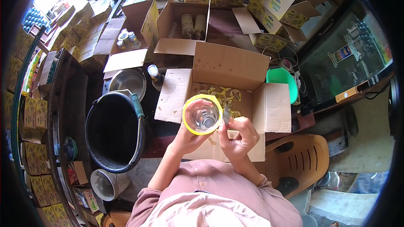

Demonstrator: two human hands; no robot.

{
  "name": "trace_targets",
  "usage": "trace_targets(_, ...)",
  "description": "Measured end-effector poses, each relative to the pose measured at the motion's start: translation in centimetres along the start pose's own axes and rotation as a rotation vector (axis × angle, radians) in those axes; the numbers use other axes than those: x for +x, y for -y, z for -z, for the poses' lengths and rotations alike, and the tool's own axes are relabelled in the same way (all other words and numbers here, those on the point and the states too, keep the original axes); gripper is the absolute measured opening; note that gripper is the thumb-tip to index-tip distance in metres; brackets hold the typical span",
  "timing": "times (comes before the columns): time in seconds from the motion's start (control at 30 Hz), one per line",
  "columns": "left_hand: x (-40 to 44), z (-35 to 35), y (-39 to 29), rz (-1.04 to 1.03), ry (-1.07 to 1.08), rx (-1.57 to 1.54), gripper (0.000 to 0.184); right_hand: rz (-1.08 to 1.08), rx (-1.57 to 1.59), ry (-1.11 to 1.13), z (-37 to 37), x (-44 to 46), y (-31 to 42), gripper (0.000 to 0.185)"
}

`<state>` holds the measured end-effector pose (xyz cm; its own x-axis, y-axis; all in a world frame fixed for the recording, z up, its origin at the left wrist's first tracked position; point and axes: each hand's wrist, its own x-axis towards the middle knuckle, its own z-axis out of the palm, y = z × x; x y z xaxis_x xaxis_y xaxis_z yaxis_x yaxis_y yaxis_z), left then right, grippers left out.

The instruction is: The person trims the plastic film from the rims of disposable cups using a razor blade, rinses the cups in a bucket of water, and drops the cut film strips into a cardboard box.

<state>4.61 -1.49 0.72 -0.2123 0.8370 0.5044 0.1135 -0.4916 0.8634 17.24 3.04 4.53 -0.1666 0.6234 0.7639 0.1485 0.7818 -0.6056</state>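
My left hand (pixel 186 139) is wrapped round a clear cup (pixel 203 116) with a bright yellow rim, its open mouth facing up toward me. Pinched between the thumb and fingers of my right hand (pixel 240 138) is a small metal blade (pixel 226 114), held upright against the right side of the rim. Both hands are over the near side of an open cardboard box (pixel 231 65). Curled yellow strips (pixel 229 94) lie scattered on its floor, partly hidden by the cup and hands.
Left of the box stand a black bucket (pixel 111 132), a metal basin (pixel 136 85) and a dark bottle (pixel 155 75). A green tub (pixel 281 82) sits to the right, above an orange plastic chair (pixel 301 159). More open boxes (pixel 181 25) line the back.
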Motion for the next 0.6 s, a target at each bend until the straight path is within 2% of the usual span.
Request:
trace_targets(0.1, 0.0, -0.1, -0.2, -0.001, 0.013, 0.023, 0.069, 0.031, -0.005, 0.004, 0.0, -0.1, -0.2, 0.018)
trace_targets(0.2, -0.2, -0.3, -0.1, -0.024, 0.004, 0.056, 0.069, -0.005, -0.025, 0.001, 0.2, -0.2, -0.1, 0.027)
trace_targets(0.3, -0.5, 0.0, -0.1, -0.008, 0.071, 0.170, 0.070, -0.018, -0.050, -0.020, 0.3, -0.1, -0.2, 0.027)
trace_targets(0.6, -0.6, 0.9, -0.2, 0.016, 0.107, 0.148, 0.069, 0.014, -0.049, 0.001, 0.3, 0.2, -0.3, 0.026)
